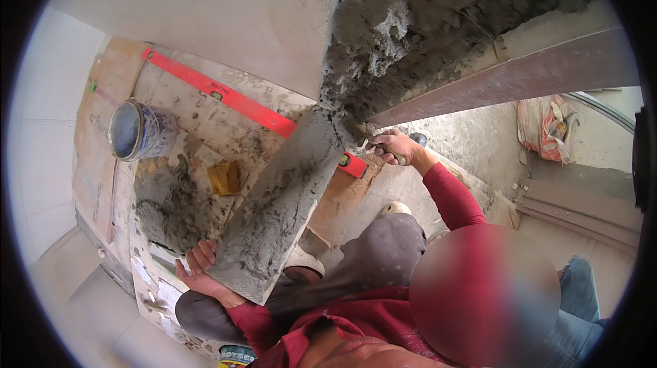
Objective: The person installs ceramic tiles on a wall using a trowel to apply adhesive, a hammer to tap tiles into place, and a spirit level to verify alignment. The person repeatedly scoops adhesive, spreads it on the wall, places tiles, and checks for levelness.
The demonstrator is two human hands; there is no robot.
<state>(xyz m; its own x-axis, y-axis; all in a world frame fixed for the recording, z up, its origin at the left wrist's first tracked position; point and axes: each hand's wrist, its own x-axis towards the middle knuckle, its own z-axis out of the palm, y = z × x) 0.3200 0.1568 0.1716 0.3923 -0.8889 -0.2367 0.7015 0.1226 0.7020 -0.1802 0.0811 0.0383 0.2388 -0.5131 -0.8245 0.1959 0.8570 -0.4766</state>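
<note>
A long slab point(277, 207) coated with grey wet mortar slants across the middle, its far end against the mortar-covered wall point(410, 32). My left hand point(203, 271) grips the slab's near left edge, fingers curled over it. At the far end, my right hand point(395, 146) is closed around the handle of a trowel point(378, 143). The trowel's blade, mostly smeared with mortar and hard to make out, is at the corner where slab and wall meet. Beneath the slab lies a red spirit level point(219, 93), partly hidden by it.
Left of the slab are a mortar heap point(168, 204), a yellow sponge point(224, 178) and a bucket point(130, 132) on a dirty board. A plastic sack point(544, 128) and stacked brown strips point(578, 214) lie at right. Another person's jeans point(580, 293) show at lower right.
</note>
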